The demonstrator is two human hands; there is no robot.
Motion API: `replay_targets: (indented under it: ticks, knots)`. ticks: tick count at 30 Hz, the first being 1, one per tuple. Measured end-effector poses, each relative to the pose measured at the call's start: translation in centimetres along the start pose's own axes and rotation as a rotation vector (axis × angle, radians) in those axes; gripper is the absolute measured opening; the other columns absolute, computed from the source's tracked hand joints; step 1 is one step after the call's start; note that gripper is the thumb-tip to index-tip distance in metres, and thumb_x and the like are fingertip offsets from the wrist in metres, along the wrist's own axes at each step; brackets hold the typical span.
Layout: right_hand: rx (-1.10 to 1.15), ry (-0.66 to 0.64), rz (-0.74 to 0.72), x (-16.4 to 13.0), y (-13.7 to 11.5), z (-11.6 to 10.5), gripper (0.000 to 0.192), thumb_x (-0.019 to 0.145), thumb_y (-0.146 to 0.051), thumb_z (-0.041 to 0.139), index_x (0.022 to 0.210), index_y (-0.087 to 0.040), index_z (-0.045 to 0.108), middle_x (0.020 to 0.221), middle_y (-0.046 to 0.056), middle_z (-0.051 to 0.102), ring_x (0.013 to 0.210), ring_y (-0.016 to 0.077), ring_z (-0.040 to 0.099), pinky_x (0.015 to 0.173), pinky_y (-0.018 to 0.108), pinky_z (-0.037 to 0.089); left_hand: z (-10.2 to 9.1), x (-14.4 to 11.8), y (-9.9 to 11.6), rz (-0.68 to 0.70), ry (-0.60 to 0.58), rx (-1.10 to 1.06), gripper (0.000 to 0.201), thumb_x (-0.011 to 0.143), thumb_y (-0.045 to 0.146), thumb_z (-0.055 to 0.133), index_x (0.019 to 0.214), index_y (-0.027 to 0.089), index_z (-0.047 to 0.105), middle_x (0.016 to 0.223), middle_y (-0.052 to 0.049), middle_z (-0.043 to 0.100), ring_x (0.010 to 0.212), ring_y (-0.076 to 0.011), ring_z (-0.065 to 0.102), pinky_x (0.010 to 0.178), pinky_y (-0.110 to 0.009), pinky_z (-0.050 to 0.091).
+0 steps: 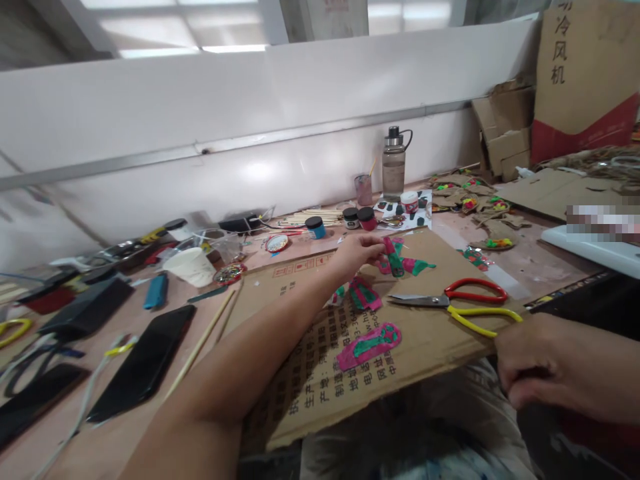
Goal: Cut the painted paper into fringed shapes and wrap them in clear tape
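Left hand [367,249] pinches partly covered painted piece [395,262] — right hand [533,367] palm-side hidden

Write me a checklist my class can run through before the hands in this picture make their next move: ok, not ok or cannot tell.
1. Left hand has a grip on a pink-and-green painted piece: ok, pinched at the fingertips.
2. Right hand has fingers through the loops of the red-and-yellow-handled scissors: not ok, none show there.
3. Right hand touches the yellow handle: cannot tell, they are very close.
4. Cardboard sheet lies wholly over the table: not ok, its near edge juts over the lap.
5. Blue jar is lidded: ok.
6. Black smartphone is off the cardboard: ok.
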State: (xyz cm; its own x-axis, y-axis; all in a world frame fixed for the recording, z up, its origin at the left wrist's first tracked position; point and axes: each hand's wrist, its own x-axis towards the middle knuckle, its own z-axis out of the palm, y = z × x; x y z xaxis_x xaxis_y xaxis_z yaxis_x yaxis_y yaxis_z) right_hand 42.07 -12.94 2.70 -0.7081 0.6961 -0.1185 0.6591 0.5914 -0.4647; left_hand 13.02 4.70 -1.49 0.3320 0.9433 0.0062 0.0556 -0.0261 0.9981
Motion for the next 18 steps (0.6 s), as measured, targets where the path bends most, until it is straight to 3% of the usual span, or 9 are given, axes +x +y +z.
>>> replay_targets:
  ticks: [3,6,9,12,15,18]
  knots:
    - [-0.086,-0.089,0.027,0.5,-1.4,0.3,0.021,0.077,-0.022,0.083,0.064,-0.025,0.067,0.070,0.000,0.074,0.061,0.0185,0.068,0.056,0.029,0.052,0.3,0.4,0.8,-0.005,0.063,0.168,0.010,0.078,0.015,0.077,0.088,0.014,0.076,0.065,0.000,0.069,0.057,-0.0113,0.062,0.057,-0.024,0.048]
    - [-0.024,-0.026,-0.109,1.0,-1.9,0.6,0.014,0.085,-0.013,0.071,0.080,-0.027,0.072,0.086,0.001,0.077,0.074,0.0191,0.073,0.066,0.028,0.058,0.2,0.1,2.1,-0.015,0.141,0.277,0.030,0.077,0.012,0.077,0.107,0.012,0.074,0.067,0.000,0.069,0.059,-0.0136,0.064,0.056,-0.025,0.048]
    - [0.034,0.053,-0.220,1.8,-2.1,1.0,0.024,0.090,-0.011,0.061,0.098,-0.028,0.075,0.098,0.002,0.079,0.086,0.0191,0.075,0.076,0.027,0.060,-0.4,-1.1,3.2,-0.009,0.190,0.349,0.040,0.079,0.013,0.074,0.118,0.011,0.070,0.074,-0.002,0.071,0.060,-0.0143,0.066,0.057,-0.025,0.048]
    - [0.041,0.028,-0.237,2.9,-2.7,1.3,0.016,0.095,-0.018,0.060,0.089,-0.025,0.073,0.087,0.001,0.077,0.077,0.0174,0.073,0.071,0.026,0.056,-1.2,-2.8,3.6,0.051,0.248,0.389,0.032,0.082,0.016,0.070,0.114,0.013,0.070,0.081,-0.004,0.072,0.064,-0.0131,0.065,0.060,-0.025,0.049]
    - [0.032,-0.015,-0.237,4.1,-3.5,1.5,0.024,0.093,-0.029,0.068,0.071,-0.021,0.065,0.077,0.000,0.070,0.067,0.0144,0.066,0.061,0.025,0.049,-1.9,-4.8,3.5,0.109,0.311,0.390,0.023,0.082,0.020,0.069,0.104,0.015,0.072,0.085,-0.004,0.072,0.069,-0.0131,0.063,0.063,-0.025,0.049]
    - [0.023,0.033,-0.264,5.4,-4.3,1.7,0.025,0.084,-0.031,0.079,0.068,-0.020,0.064,0.089,0.002,0.071,0.079,0.0165,0.067,0.067,0.027,0.051,-2.5,-6.5,3.2,0.138,0.314,0.376,0.018,0.081,0.025,0.071,0.097,0.016,0.072,0.088,-0.004,0.073,0.072,-0.0145,0.063,0.068,-0.027,0.052]
